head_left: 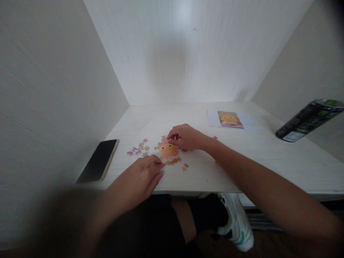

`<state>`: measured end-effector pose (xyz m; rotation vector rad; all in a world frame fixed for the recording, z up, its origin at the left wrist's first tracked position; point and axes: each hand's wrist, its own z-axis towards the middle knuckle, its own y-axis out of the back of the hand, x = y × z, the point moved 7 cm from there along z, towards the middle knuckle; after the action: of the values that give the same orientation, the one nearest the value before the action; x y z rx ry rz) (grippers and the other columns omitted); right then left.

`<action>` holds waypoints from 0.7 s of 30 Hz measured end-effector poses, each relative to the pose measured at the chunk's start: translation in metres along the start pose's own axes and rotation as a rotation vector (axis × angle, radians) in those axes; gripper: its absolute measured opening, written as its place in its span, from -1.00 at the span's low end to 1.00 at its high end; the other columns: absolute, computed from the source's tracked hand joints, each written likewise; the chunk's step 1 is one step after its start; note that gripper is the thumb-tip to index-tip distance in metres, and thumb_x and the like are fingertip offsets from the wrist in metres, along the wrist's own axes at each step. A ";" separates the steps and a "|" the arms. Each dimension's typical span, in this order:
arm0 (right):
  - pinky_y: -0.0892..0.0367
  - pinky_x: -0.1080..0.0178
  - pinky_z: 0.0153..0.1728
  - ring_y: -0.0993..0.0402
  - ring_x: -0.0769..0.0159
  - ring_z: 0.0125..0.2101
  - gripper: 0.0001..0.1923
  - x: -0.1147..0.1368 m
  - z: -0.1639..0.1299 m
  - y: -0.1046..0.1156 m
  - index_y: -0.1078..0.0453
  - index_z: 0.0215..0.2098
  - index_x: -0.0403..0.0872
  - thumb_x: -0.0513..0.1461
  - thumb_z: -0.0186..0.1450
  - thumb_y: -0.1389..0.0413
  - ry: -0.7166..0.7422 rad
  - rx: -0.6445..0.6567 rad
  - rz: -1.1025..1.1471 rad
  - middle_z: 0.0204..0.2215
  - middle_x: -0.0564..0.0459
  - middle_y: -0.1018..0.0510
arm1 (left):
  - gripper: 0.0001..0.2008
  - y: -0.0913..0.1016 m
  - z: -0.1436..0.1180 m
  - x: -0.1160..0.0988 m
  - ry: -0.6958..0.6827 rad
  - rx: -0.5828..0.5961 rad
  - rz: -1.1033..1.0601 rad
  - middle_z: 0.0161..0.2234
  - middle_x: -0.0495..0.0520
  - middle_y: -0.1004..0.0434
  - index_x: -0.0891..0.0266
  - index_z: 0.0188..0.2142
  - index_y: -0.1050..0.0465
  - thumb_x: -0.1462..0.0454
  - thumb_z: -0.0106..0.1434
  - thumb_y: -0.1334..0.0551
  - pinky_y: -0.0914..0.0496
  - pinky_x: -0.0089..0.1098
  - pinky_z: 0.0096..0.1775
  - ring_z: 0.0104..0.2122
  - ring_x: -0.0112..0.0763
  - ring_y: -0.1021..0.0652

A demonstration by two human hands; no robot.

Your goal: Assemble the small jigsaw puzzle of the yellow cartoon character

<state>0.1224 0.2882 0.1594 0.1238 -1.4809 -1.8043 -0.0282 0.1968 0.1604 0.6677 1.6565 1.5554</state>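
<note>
A partly joined jigsaw puzzle [168,152] lies on the white tabletop, showing a yellow-orange figure with dark eyes, a pink top and a pale frill. My left hand [142,173] rests at its lower left corner, curled fingers pressed to the edge. Over the upper right of the puzzle, my right hand [186,137] has thumb and forefinger pinched near the pink part; the puzzle piece at these fingertips is mostly hidden. Loose puzzle pieces [141,146] are scattered left of the puzzle, and a few orange pieces [185,167] lie at its lower right.
A phone [99,161] lies at the table's left side. Behind my right hand, a reference picture [230,119] of the same figure sits on white paper. A dark can [306,120] stands at the right. White panels enclose the back and sides.
</note>
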 end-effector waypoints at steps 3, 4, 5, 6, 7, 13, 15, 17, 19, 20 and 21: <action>-0.18 0.35 -0.42 -0.37 0.44 -0.48 -0.79 -0.012 -0.003 0.009 -0.57 -0.26 -0.13 -0.17 0.24 -0.16 -0.093 0.044 0.029 -0.44 0.03 -0.59 | -0.69 -0.001 0.001 0.002 0.004 -0.003 -0.005 0.02 0.21 -0.41 0.24 -0.03 -0.49 0.24 0.41 -0.02 -0.40 -0.12 0.05 -0.03 -0.15 -0.49; -0.16 0.35 -0.45 -0.35 0.45 -0.51 -0.79 -0.015 -0.004 0.011 -0.57 -0.30 -0.12 -0.16 0.23 -0.17 -0.127 0.094 0.051 -0.48 0.05 -0.58 | -0.69 -0.002 0.002 0.002 0.001 -0.002 -0.007 0.03 0.22 -0.41 0.24 -0.03 -0.49 0.24 0.41 -0.02 -0.40 -0.11 0.05 -0.02 -0.14 -0.49; -0.15 0.35 -0.48 -0.34 0.46 -0.53 -0.79 -0.018 -0.007 0.011 -0.57 -0.32 -0.12 -0.14 0.22 -0.19 -0.155 0.160 0.081 -0.51 0.07 -0.56 | -0.68 -0.002 0.002 0.002 -0.002 -0.007 -0.011 0.04 0.22 -0.41 0.24 -0.03 -0.49 0.24 0.41 -0.02 -0.40 -0.11 0.06 -0.01 -0.14 -0.49; -0.14 0.34 -0.50 -0.33 0.46 -0.55 -0.79 -0.019 -0.010 0.010 -0.57 -0.34 -0.12 -0.13 0.21 -0.19 -0.172 0.237 0.116 -0.53 0.08 -0.55 | -0.68 -0.002 0.002 0.003 -0.007 -0.011 -0.018 0.06 0.22 -0.41 0.24 -0.04 -0.50 0.24 0.41 -0.01 -0.40 -0.12 0.07 0.00 -0.14 -0.49; -0.14 0.34 -0.50 -0.34 0.46 -0.55 -0.79 -0.018 -0.013 0.009 -0.56 -0.35 -0.11 -0.13 0.21 -0.20 -0.176 0.317 0.153 -0.54 0.09 -0.55 | -0.68 -0.001 0.001 0.004 -0.010 -0.016 -0.026 0.06 0.21 -0.41 0.24 -0.05 -0.51 0.25 0.41 -0.01 -0.40 -0.13 0.08 0.00 -0.15 -0.50; -0.16 0.34 -0.52 -0.37 0.45 -0.55 -0.74 0.012 -0.029 0.000 -0.59 -0.33 -0.05 -0.12 0.03 -0.36 -0.095 0.620 0.142 -0.53 0.14 -0.56 | -0.68 0.000 -0.002 0.016 -0.007 -0.025 -0.028 0.00 0.14 -0.51 0.19 -0.09 -0.55 0.21 0.40 -0.03 -0.41 -0.15 0.08 -0.02 -0.17 -0.53; -0.15 0.34 -0.52 -0.36 0.46 -0.57 -0.77 0.022 -0.030 -0.002 -0.59 -0.35 -0.04 -0.16 0.01 -0.37 -0.075 0.628 0.067 -0.52 0.14 -0.57 | -0.68 0.001 -0.002 0.018 -0.010 -0.056 -0.023 -0.03 0.14 -0.53 0.18 -0.10 -0.55 0.19 0.40 -0.04 -0.41 -0.15 0.06 -0.04 -0.18 -0.53; -0.17 0.33 -0.51 -0.37 0.45 -0.55 -0.83 0.032 -0.030 -0.004 -0.59 -0.38 -0.04 -0.22 0.03 -0.36 -0.046 0.625 0.004 -0.50 0.13 -0.58 | -0.69 0.003 -0.002 0.018 -0.014 -0.095 -0.022 -0.05 0.14 -0.54 0.17 -0.08 -0.54 0.17 0.39 -0.06 -0.42 -0.15 0.05 -0.04 -0.18 -0.53; -0.18 0.32 -0.49 -0.39 0.43 -0.54 -0.89 0.038 -0.031 -0.006 -0.59 -0.41 -0.03 -0.29 0.04 -0.32 -0.023 0.636 -0.016 -0.51 0.12 -0.59 | -0.70 0.004 -0.002 0.018 -0.025 -0.137 -0.024 -0.03 0.14 -0.53 0.16 -0.04 -0.52 0.17 0.38 -0.08 -0.41 -0.15 0.06 -0.02 -0.18 -0.51; -0.19 0.32 -0.49 -0.39 0.42 -0.54 -0.90 0.040 -0.032 -0.007 -0.58 -0.43 -0.03 -0.32 0.05 -0.30 -0.017 0.645 -0.012 -0.51 0.12 -0.59 | -0.69 0.004 -0.002 0.018 -0.032 -0.153 -0.025 -0.01 0.14 -0.52 0.16 -0.01 -0.50 0.17 0.38 -0.09 -0.40 -0.15 0.07 -0.01 -0.17 -0.50; -0.19 0.31 -0.49 -0.39 0.42 -0.54 -0.89 0.042 -0.033 -0.007 -0.58 -0.44 -0.02 -0.34 0.05 -0.29 -0.014 0.650 -0.005 -0.52 0.12 -0.59 | -0.69 0.004 -0.002 0.018 -0.038 -0.163 -0.026 0.02 0.15 -0.50 0.15 0.02 -0.49 0.16 0.37 -0.10 -0.39 -0.14 0.08 0.01 -0.16 -0.49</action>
<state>0.1074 0.2370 0.1591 0.4343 -2.0253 -1.2654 -0.0403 0.2106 0.1611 0.5835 1.4861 1.6284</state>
